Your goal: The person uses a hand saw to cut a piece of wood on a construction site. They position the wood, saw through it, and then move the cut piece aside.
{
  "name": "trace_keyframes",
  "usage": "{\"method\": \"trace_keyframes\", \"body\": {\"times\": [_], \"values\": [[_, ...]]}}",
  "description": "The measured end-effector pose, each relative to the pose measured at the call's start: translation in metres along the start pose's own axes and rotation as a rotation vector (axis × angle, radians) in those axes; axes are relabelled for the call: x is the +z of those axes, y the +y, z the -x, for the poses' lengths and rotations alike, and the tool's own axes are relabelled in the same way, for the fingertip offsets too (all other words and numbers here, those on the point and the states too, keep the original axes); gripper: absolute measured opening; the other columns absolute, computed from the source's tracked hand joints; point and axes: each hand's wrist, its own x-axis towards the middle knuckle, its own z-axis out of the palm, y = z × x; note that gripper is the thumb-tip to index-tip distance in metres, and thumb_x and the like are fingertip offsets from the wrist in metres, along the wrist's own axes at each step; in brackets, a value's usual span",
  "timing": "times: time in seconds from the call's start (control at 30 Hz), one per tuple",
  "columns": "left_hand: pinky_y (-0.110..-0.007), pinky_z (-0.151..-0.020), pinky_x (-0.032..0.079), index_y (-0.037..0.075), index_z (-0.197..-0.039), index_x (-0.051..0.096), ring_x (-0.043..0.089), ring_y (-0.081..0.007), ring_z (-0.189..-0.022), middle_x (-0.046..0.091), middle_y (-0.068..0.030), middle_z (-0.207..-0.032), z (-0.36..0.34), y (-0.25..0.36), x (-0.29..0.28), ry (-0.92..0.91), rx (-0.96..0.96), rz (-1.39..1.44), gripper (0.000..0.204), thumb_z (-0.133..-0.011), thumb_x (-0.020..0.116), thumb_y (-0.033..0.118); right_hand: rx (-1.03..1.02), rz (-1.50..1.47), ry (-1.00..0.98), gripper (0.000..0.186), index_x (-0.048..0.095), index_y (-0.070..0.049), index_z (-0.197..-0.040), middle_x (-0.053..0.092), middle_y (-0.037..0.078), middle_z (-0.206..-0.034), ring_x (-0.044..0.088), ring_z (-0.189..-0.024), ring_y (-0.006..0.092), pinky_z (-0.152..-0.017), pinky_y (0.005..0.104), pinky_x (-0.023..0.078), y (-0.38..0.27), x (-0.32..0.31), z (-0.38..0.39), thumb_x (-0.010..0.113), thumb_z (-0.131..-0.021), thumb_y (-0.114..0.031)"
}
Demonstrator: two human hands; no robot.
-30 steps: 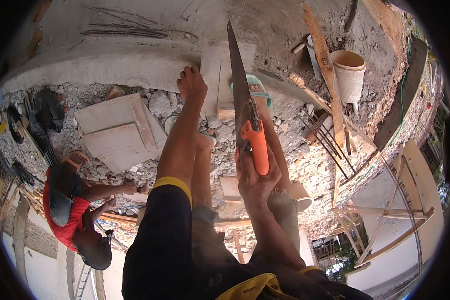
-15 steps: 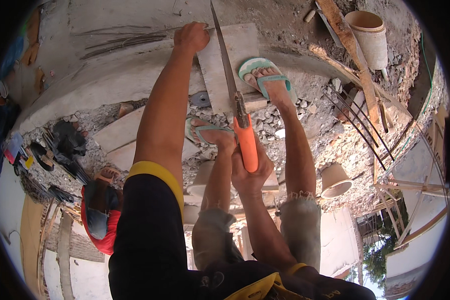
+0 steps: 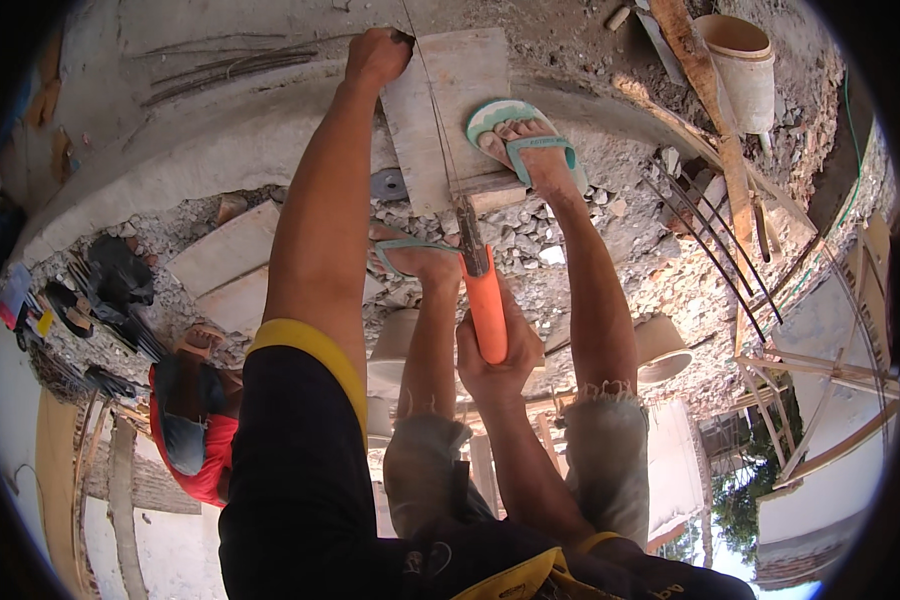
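My right hand is wrapped around the orange handle of a hand saw. The saw's thin blade points away from me and looks almost edge-on. It runs along the left part of a pale flat board, which lies on the concrete ledge. With my left arm stretched out, my left hand is closed at the board's far left corner; its fingertips are partly hidden. My right foot, in a teal flip-flop, rests at the board's right edge. A short wood block shows under the near end.
Thin metal rods lie on the concrete at far left. Rubble surrounds my feet. A dirty bucket and rough timber are at far right, with rebar sticking out nearby. Another person in red is at left.
The saw has been drawn back toward me, and its blade has turned from showing its side to nearly edge-on. My left hand stays at the board's corner.
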Motion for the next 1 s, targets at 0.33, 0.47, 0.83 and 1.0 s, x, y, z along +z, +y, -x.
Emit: {"method": "trace_keyframes", "body": {"times": [0.33,0.47,0.83,1.0], "values": [[-0.041,-0.093,0.052,0.011,-0.101,0.075,0.066,-0.0387,-0.101,0.071,-0.0192,-0.104,0.005,-0.002,0.012,0.06,-0.097,0.073,0.029,-0.083,0.067,0.033,0.204,-0.353,-0.04,0.042,0.062,0.009,-0.119,0.065,0.006,-0.073,0.06,-0.064,0.0077,-0.061,0.0252,0.051,-0.03,-0.009,-0.043,0.062,-0.077,0.001],[-0.039,-0.094,0.05,0.013,-0.118,0.07,0.064,-0.0332,-0.111,0.067,-0.0174,-0.12,0.01,0.0,0.017,0.244,-0.402,0.13,0.045,-0.083,0.069,0.041,0.057,-0.148,-0.117,0.047,0.06,0.008,-0.124,0.067,0.008,-0.082,0.062,-0.071,0.0079,-0.067,0.0247,0.052,-0.037,-0.012,-0.045,0.062,-0.078,0.002],[-0.037,-0.095,0.051,0.008,-0.11,0.073,0.067,-0.0322,-0.107,0.069,-0.0202,-0.113,0.017,0.0,0.006,0.106,-0.467,0.352,0.048,-0.077,0.077,0.043,-0.017,-0.007,-0.076,0.052,0.058,0.006,-0.127,0.07,0.015,-0.086,0.067,-0.072,0.0185,-0.068,0.0303,0.055,-0.03,0.003,-0.062,0.066,-0.076,-0.001],[-0.036,-0.098,0.049,0.012,-0.108,0.075,0.065,-0.0329,-0.11,0.07,-0.0201,-0.112,0.015,0.003,0.005,0.094,-0.467,0.429,0.037,-0.077,0.073,0.034,-0.114,0.072,-0.019,0.063,0.051,0.003,-0.135,0.069,0.022,-0.099,0.071,-0.084,0.036,-0.074,0.04,0.057,-0.018,0.007,-0.039,0.069,-0.075,0.0]]}}
